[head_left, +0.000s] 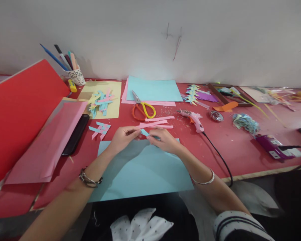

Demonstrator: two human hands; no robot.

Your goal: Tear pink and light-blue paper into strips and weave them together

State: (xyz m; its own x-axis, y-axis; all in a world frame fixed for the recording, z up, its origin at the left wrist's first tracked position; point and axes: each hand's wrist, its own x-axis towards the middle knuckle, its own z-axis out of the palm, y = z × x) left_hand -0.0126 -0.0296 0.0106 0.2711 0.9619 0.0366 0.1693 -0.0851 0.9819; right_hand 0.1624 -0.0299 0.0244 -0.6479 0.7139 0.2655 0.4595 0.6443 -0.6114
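Apparently, the small blue strip (144, 132) is pinched from both sides so that it stays steady: the left hand (124, 138) grips one end, the right hand (163, 139) the other. Pink strips (160, 118) lie just beyond (perhaps for easy reach), near the scissors (138, 101). The blue strip is between the fingertips, by the far edge of the blue sheet (145, 177).

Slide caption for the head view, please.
Left hand and right hand hold a blue paper strip near a blue sheet, pink strips and scissors beyond.
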